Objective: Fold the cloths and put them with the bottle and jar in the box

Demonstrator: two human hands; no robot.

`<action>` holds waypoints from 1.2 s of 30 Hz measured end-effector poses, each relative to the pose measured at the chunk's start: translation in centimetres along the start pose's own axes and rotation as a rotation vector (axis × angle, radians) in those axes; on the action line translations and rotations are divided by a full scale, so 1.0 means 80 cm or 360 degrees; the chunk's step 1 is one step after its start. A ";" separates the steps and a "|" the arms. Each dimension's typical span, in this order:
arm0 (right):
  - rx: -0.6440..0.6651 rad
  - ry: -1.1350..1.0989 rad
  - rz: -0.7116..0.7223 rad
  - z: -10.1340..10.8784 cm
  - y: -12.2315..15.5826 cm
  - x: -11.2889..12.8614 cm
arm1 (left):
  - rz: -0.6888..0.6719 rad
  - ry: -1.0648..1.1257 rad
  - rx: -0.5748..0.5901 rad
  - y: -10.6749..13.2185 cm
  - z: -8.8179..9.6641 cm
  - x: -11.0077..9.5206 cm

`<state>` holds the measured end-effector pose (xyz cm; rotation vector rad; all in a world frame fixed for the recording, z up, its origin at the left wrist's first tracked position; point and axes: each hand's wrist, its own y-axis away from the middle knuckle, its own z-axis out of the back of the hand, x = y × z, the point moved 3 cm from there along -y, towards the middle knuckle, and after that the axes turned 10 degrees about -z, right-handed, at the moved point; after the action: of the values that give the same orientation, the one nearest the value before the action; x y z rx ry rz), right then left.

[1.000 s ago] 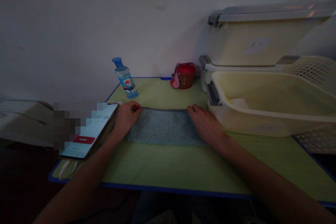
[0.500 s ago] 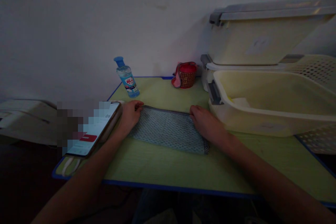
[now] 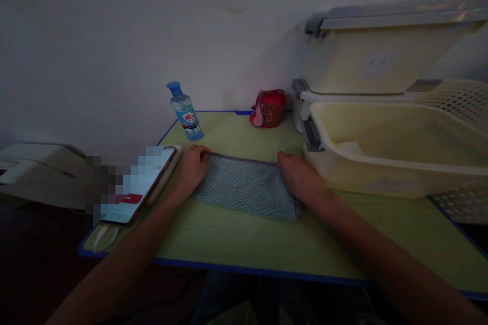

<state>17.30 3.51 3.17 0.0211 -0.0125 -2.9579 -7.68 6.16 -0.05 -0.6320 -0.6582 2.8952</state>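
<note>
A grey-blue cloth (image 3: 247,185) with a diamond-like weave and a dark checked border lies spread as a wide rectangle on the green table top (image 3: 229,238). My left hand (image 3: 193,165) pinches its far left corner. At the far right corner, my right hand (image 3: 299,172) grips the cloth, fingers closed, covering part of the right edge. The far border runs fairly straight between the two hands.
Left of my left hand lies a phone (image 3: 141,190) on a white block. A blue-capped bottle (image 3: 186,117) and a small red basket (image 3: 272,109) stand towards the wall. Cream plastic bins (image 3: 381,172) fill the right side. The table has a blue edge (image 3: 259,273).
The cloth's near edge has shifted slightly away from me. Both hands keep their hold on the far corners, with only small movement.
</note>
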 end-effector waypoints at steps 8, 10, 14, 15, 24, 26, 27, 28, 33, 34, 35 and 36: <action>-0.0007 0.0158 -0.0030 0.007 0.003 0.005 | -0.0001 0.0008 0.0016 0.000 0.001 -0.002; -0.0050 0.0217 -0.0015 0.008 0.006 0.007 | -0.0002 0.0005 0.0028 0.000 0.001 -0.002; -0.0171 0.0290 0.0058 0.009 0.009 0.009 | -0.0002 0.0003 0.0047 -0.001 0.002 -0.002; -0.0186 0.0295 0.0063 0.009 0.009 0.009 | -0.0004 0.0002 0.0048 -0.002 0.002 -0.002; -0.0071 0.0206 -0.0010 0.005 0.007 0.006 | 0.0017 0.0090 -0.0033 -0.001 0.003 -0.004; -0.0070 0.0172 0.0001 0.003 0.006 0.005 | 0.0083 0.0167 -0.0074 -0.002 0.005 -0.004; -0.0072 0.0154 0.0010 0.002 0.005 0.004 | 0.0116 0.0211 -0.0097 -0.002 0.006 -0.005; -0.0079 0.0134 0.0018 0.001 0.005 0.003 | 0.0142 0.0256 -0.0124 -0.003 0.007 -0.005; -0.0127 -0.0052 0.0078 0.005 0.007 0.003 | 0.0261 0.0464 -0.0311 -0.006 0.015 0.000; -0.0117 -0.0108 0.0080 0.007 0.008 0.004 | 0.0292 0.0495 -0.0337 -0.007 0.016 0.002; -0.0098 -0.0174 0.0076 0.008 0.008 0.005 | 0.0324 0.0520 -0.0360 -0.008 0.016 0.004; -0.0074 -0.0254 0.0066 0.009 0.008 0.005 | 0.0353 0.0535 -0.0382 -0.008 0.016 0.006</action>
<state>16.99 2.78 3.87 -0.2184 0.0333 -2.9090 -8.64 6.34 1.13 -1.2623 -0.9433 2.8142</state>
